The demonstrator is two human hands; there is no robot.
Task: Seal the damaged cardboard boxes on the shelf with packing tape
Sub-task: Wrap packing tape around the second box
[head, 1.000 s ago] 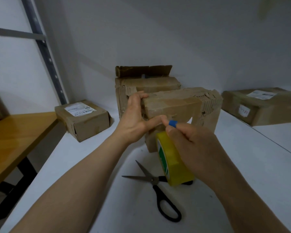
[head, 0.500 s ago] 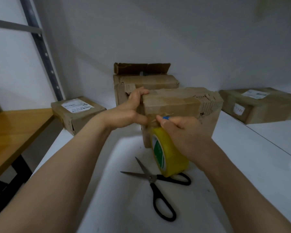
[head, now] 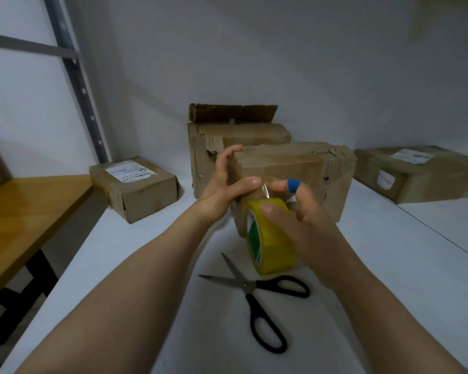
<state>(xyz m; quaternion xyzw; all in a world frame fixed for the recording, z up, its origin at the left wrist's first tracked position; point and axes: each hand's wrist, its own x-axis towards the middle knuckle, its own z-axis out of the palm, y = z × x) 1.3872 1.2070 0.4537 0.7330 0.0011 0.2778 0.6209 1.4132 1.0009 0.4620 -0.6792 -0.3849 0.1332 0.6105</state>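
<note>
A torn brown cardboard box (head: 333,174) stands on the white shelf (head: 146,265) in the middle of the view. My left hand (head: 227,184) grips its left front corner, the thumb pressing a strip of clear tape against the front face. My right hand (head: 303,211) holds a yellow roll of packing tape (head: 270,247) just below that face, thumb on the roll's top, a blue band on the forefinger. The short stretch of clear tape (head: 266,188) runs from the roll up to the box.
Black-handled scissors (head: 257,295) lie open on the shelf below the roll. A second damaged box (head: 243,130) with raised flaps stands behind. Labelled boxes sit at the left (head: 135,187) and right (head: 422,174). A wooden table (head: 25,211) lies left of the shelf.
My right hand has drawn the roll down and away from the box, so a strip of clear tape now shows. My left thumb has slid across onto the front face.
</note>
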